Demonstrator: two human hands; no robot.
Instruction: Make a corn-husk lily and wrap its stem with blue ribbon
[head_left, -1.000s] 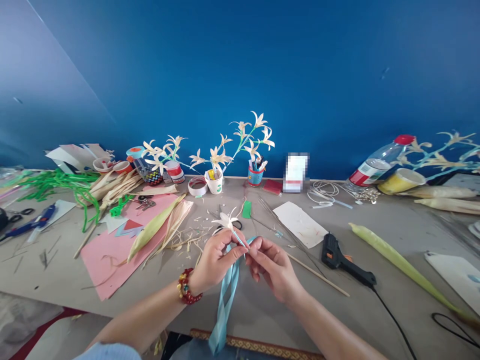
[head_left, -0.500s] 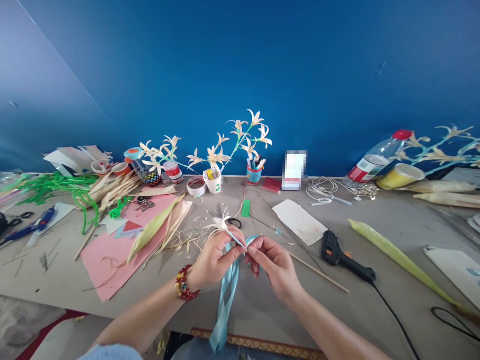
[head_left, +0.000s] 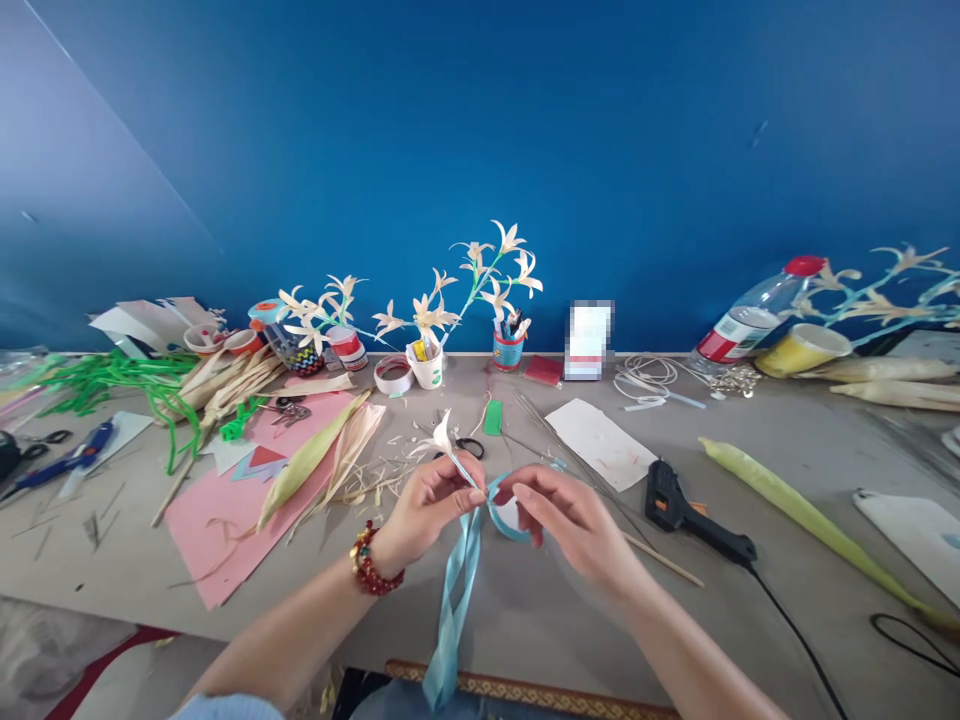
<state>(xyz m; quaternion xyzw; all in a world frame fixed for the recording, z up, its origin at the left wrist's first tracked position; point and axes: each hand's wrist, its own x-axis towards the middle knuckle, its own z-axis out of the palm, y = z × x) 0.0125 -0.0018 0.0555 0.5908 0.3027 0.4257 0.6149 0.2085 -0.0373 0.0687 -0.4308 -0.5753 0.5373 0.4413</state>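
Ribbon (head_left: 452, 612) dangles, glossy blue; left hand (head_left: 429, 512) pinches slender-stemmed flower (head_left: 442, 436); right hand (head_left: 574, 515) curls, grip unclear.

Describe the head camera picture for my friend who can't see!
A left hand holds a white lily-like flower by its blue stem; the right hand is at blue ribbon. A black glue gun lies nearby.

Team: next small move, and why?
I'd probably have the right hand guide the curved light-blue strip around the slender light-blue stem below the white pointed-petal flower: the left hand pinches that stem, and the strip curves right beside its fingertips.
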